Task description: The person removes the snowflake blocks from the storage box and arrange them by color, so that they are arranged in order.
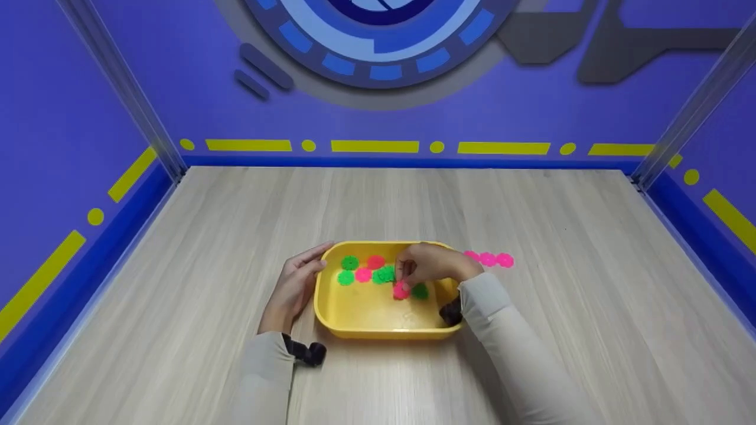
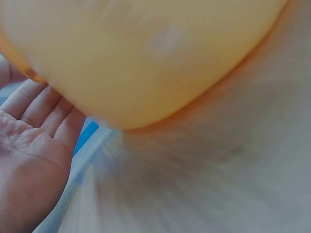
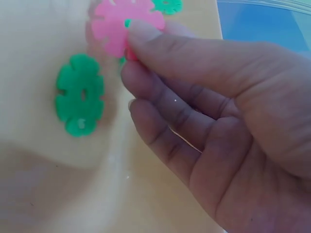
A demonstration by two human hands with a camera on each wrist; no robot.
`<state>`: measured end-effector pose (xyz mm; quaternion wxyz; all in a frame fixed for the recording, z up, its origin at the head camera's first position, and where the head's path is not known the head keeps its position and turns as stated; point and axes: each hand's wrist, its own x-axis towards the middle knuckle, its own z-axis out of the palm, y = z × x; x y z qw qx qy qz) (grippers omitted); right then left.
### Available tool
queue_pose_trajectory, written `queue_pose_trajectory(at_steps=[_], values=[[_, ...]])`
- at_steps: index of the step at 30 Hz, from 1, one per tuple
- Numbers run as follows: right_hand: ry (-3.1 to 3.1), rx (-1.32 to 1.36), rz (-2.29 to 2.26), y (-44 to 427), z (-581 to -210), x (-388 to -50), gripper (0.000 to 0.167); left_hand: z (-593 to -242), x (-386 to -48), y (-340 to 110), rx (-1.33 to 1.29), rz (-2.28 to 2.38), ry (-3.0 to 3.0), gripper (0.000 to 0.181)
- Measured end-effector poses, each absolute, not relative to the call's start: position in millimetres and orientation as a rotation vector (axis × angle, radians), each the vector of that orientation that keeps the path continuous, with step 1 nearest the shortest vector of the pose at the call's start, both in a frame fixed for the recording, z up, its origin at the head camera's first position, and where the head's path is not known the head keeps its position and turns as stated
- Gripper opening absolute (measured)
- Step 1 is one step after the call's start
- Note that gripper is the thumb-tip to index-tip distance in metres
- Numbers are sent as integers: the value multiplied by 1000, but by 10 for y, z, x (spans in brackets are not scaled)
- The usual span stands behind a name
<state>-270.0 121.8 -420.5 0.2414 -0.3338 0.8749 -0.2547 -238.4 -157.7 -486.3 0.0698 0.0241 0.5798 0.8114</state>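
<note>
A yellow plastic tray (image 1: 387, 333) holds several notched snowflake discs, green and pink. My left hand (image 1: 292, 289) grips its left rim, thumb over the edge and fingers along the outer wall; in the left wrist view the palm (image 2: 31, 150) shows beside the tray (image 2: 146, 92). Inside the tray, my right hand (image 1: 431, 264) pinches a pink snowflake disc (image 3: 109, 29) between thumb and fingertips. Just beside it lies a green snowflake disc (image 3: 80, 94). Toward the tray's left are another green disc (image 1: 349, 262) and a red-pink disc (image 1: 375, 262).
Right of the tray, a row of pink discs (image 1: 488, 260) lies on the wooden table (image 1: 567, 330), partly hidden by my right wrist. Blue-purple panels (image 1: 378, 127) wall the table at the back and both sides.
</note>
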Motion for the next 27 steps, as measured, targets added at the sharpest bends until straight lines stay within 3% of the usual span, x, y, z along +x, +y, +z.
queue_pose_trajectory(at_steps=[27], values=[[2444,-944,-828,1385,-3914,-2694,8,-4876,-2392,-1588,82,2452,1742,49]])
